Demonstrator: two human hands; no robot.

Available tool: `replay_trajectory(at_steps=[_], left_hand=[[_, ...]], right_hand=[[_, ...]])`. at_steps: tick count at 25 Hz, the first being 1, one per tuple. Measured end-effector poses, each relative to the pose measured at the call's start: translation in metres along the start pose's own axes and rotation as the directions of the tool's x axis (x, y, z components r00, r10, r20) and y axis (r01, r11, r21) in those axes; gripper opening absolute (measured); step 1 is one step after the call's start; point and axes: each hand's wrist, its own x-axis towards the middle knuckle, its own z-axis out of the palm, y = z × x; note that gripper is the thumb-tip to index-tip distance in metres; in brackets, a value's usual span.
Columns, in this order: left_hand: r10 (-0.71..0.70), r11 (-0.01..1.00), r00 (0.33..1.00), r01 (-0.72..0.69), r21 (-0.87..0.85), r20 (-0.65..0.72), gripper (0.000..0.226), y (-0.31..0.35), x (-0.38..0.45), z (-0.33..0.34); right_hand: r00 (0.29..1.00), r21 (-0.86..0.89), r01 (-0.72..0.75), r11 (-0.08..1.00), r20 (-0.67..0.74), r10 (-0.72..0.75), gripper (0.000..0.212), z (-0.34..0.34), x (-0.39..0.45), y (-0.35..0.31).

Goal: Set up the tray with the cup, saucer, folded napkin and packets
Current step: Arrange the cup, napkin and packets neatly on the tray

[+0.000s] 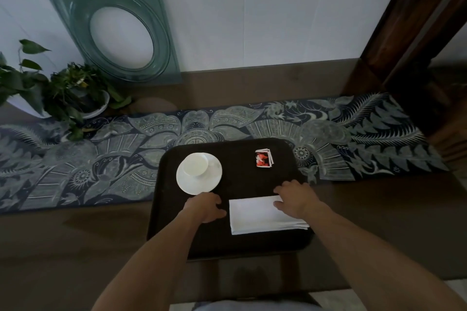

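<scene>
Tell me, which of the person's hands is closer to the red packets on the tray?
The right hand. It rests on the folded napkin's right end, just below the packets. The left hand sits farther away, near the saucer on the tray's left side.
</scene>
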Motion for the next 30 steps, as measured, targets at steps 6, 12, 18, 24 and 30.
replay_trajectory(at_steps=[6, 12, 18, 24, 30], left_hand=[[-0.031, 0.996, 0.997, 0.036, 0.077, -0.074, 0.050, 0.032, 0.005, 0.009], [-0.036, 0.999, 0.990, 0.039, 0.019, -0.137, 0.056, 0.041, 0.015, 0.015], [0.002, 0.999, 0.972, -0.010, -0.033, -0.236, 0.033, 0.046, 0.016, 0.025], [0.004, 0.988, 0.980, -0.035, -0.151, -0.197, 0.019, 0.040, 0.018, 0.024], [-0.020, 0.944, 0.989, -0.028, -0.328, -0.145, 0.017, 0.016, 0.016, 0.024]], right_hand=[[0.999, -0.056, 0.042, 0.998, -0.029, -0.043, 0.047, 0.017, -0.002, 0.047], [0.996, -0.098, 0.054, 0.994, -0.058, -0.060, 0.046, 0.026, 0.005, 0.055], [0.993, -0.157, 0.042, 0.987, -0.100, -0.058, 0.035, 0.025, 0.013, 0.053], [0.992, -0.132, -0.020, 0.991, -0.125, 0.003, 0.031, 0.024, 0.015, 0.042], [0.996, -0.050, -0.057, 0.997, -0.073, 0.054, 0.032, 0.019, 0.018, 0.023]])
